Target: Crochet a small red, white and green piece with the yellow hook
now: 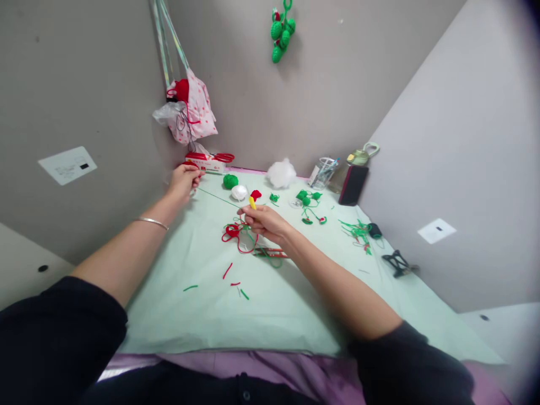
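My left hand (184, 182) is raised at the table's far left, its fingers pinched on a thin green yarn (217, 197). That strand runs taut down to my right hand (266, 220), which is closed around a yellow-handled tool (252, 202), apparently a crochet hook. Some red yarn (232, 230) lies in loose loops below my right hand, mixed with green strands. Just beyond it rest a green yarn ball (230, 181), a white yarn ball (238, 193) and a small red piece (255, 194). What else my right fingers grip is hidden.
Scissors (223, 157) lie on a red-and-white box (205, 162). White stuffing (282, 173), a clear cup (323, 172), a bottle (358, 154) and a phone (354, 185) line the back. Crocheted green pieces (307, 198) and yarn scraps (228, 270) dot the pale cloth (253, 332).
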Demonstrator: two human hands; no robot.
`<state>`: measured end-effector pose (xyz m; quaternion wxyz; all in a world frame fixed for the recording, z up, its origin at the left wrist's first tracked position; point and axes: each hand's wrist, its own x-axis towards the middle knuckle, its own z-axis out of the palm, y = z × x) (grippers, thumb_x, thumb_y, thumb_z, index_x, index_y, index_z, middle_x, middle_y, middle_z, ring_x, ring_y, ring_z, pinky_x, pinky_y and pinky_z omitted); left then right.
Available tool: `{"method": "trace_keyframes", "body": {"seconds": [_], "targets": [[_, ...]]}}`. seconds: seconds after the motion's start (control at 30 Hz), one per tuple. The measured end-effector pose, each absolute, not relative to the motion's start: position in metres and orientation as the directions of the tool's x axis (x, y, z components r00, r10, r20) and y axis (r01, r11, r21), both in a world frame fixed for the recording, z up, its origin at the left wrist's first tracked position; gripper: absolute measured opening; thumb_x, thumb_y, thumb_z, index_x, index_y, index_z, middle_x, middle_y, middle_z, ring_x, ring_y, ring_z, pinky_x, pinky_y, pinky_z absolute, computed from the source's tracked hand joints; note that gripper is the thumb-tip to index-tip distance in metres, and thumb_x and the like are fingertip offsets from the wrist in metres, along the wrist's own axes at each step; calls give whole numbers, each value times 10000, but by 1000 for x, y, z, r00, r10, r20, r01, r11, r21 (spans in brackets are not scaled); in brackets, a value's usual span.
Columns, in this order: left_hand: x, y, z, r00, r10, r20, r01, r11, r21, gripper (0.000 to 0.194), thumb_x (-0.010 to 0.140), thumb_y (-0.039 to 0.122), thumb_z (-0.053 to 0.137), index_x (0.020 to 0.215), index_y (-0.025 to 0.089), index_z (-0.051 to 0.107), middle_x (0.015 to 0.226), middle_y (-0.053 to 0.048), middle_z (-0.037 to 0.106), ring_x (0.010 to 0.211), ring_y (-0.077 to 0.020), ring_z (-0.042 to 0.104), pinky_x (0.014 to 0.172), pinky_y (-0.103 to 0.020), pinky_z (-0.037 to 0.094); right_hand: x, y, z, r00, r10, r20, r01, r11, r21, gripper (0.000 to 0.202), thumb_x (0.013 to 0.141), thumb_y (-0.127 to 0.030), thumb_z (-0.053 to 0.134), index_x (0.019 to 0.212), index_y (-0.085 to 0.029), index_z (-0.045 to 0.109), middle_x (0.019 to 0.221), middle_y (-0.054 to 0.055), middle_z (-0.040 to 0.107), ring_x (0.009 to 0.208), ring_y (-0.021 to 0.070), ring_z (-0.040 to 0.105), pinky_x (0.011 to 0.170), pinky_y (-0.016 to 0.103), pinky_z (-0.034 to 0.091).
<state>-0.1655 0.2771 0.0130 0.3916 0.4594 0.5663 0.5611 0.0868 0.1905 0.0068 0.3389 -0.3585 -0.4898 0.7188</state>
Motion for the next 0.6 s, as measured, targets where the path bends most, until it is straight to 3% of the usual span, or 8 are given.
{"method": "trace_keyframes", "body": {"seconds": [0.17,0.23,0.37,0.43,0.5,0.6], "targets": [[-173,261,15,-142,972,186,312,-135,940,364,988,360,680,1301,176,656,1350,-123,654,1147,-265,669,961,-469,590,140,187,9,-537,820,-199,-87,-288,-954,345,733,-378,892,824,-125,676,579,-70,548,433,-7,197,412,180,81],[-153,250,18,-32,969,245,363,-217,906,265,901,313,764,1110,154,727,1300,-111,680,1156,-270,636,971,-382,548,146,189,11,-536,822,-192,-83,-278,-957,354,732,-387,890,834,-124,678,578,-68,559,429,-9,187,413,186,76],[-103,223,27,298,927,230,382,-337,861,315,896,473,698,989,178,755,958,-61,748,860,-211,667,756,-323,531,140,192,19,-546,821,-167,-84,-251,-964,350,755,-397,875,858,-118,690,572,-66,565,428,-8,173,413,194,85],[-92,215,32,424,889,175,402,-358,843,339,794,514,788,854,181,760,779,-39,724,717,-190,643,679,-312,510,137,190,23,-551,821,-150,-91,-237,-967,354,760,-410,871,841,-121,683,577,-64,567,432,-7,176,416,193,94],[-95,216,39,445,881,159,431,-366,825,342,730,514,835,745,186,739,677,-24,687,645,-176,607,641,-303,486,140,186,25,-552,822,-139,-97,-228,-969,353,766,-417,867,828,-126,677,585,-61,571,436,-6,180,419,194,97],[-122,232,49,265,931,249,480,-352,803,336,880,490,658,747,186,712,670,-28,651,663,-175,577,664,-303,468,155,178,24,-545,827,-135,-102,-226,-969,345,771,-416,864,820,-128,680,590,-59,570,439,-3,179,419,199,84]]}}
